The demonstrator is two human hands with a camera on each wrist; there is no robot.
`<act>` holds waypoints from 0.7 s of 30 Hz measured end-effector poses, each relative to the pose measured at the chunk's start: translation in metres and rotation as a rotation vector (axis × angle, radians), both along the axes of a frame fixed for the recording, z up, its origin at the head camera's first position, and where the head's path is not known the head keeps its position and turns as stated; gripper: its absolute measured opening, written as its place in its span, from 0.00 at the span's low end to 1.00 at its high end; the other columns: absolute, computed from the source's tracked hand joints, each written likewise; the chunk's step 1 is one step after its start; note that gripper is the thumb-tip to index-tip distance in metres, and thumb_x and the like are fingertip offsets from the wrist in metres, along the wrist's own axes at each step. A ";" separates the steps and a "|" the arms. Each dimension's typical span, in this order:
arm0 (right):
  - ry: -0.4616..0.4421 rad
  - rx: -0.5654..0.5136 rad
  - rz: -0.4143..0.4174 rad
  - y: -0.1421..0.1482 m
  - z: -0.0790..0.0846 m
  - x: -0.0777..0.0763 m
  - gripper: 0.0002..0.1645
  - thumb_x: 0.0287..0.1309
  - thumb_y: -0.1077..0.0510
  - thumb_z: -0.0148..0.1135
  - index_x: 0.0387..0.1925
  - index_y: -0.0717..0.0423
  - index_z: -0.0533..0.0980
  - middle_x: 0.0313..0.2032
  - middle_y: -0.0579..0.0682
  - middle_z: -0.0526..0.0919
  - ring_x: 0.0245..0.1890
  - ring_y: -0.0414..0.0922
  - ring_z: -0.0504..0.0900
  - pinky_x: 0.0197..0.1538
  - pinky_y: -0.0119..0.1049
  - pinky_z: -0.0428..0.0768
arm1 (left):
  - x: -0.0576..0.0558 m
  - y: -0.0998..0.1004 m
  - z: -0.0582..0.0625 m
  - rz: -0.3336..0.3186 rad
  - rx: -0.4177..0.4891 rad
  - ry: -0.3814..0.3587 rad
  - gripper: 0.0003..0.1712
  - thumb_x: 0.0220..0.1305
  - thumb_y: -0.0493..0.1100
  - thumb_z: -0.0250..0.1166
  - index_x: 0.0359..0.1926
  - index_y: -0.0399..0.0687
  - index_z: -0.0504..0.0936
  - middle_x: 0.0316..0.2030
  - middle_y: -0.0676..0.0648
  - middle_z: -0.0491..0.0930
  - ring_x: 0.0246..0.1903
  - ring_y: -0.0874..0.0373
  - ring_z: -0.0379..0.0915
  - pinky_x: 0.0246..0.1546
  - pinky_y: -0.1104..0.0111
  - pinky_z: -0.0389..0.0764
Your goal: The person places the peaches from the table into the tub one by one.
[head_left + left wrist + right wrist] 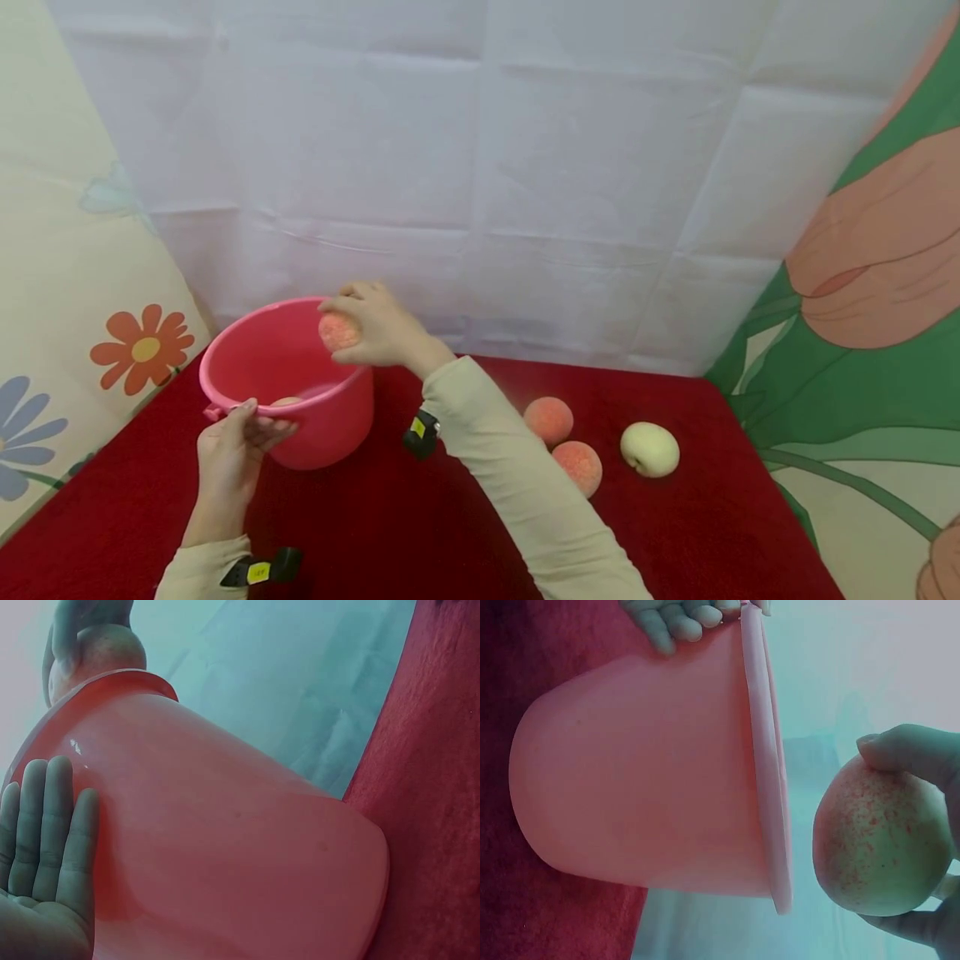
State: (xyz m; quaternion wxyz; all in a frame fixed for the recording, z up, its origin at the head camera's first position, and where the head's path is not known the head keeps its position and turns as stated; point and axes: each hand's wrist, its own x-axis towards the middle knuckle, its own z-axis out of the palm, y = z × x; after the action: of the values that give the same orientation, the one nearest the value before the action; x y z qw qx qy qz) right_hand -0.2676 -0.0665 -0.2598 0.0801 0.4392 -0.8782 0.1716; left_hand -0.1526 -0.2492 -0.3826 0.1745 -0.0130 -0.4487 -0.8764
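A pink bucket [318,433] stands upright on the red cloth, left of the middle. My left hand [228,458] pinches its near rim, thumb over the edge and fingers along the outer wall. My right hand [386,329] grips a peach [339,332] above the bucket's right rim; the right wrist view shows that peach [881,840] apart from the rim, between thumb and fingers. Inside the bucket, a pale round thing [286,402] shows just past the near rim, mostly hidden.
Two peaches [549,420] [577,467] lie on the red cloth [420,525] beside my right forearm, which partly covers them. Right of them lies a pale yellow-green round fruit [650,450]. A white sheet [480,167] hangs behind, with flower-patterned sheets on both sides.
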 end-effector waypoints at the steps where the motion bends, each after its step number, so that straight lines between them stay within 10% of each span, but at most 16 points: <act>1: 0.001 -0.001 0.000 -0.001 0.000 0.000 0.34 0.46 0.48 0.68 0.57 0.44 0.71 0.56 0.47 0.69 0.56 0.43 0.63 0.52 0.31 0.69 | 0.000 0.000 0.000 -0.001 -0.001 0.001 0.21 0.69 0.38 0.50 0.20 0.40 0.82 0.19 0.45 0.82 0.24 0.55 0.83 0.30 0.66 0.82; 21: 0.042 0.090 0.039 -0.014 -0.004 0.008 0.34 0.50 0.47 0.67 0.60 0.46 0.69 0.63 0.49 0.64 0.64 0.44 0.58 0.64 0.30 0.58 | 0.000 0.000 0.000 -0.014 0.007 0.018 0.22 0.69 0.37 0.49 0.21 0.40 0.82 0.19 0.45 0.82 0.25 0.55 0.83 0.30 0.65 0.82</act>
State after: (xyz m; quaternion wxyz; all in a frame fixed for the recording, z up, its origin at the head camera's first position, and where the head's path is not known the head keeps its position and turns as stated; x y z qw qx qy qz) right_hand -0.2592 -0.0805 -0.2638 0.0756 0.4629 -0.8744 0.1244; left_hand -0.1526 -0.2488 -0.3829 0.1724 -0.0233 -0.4440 -0.8790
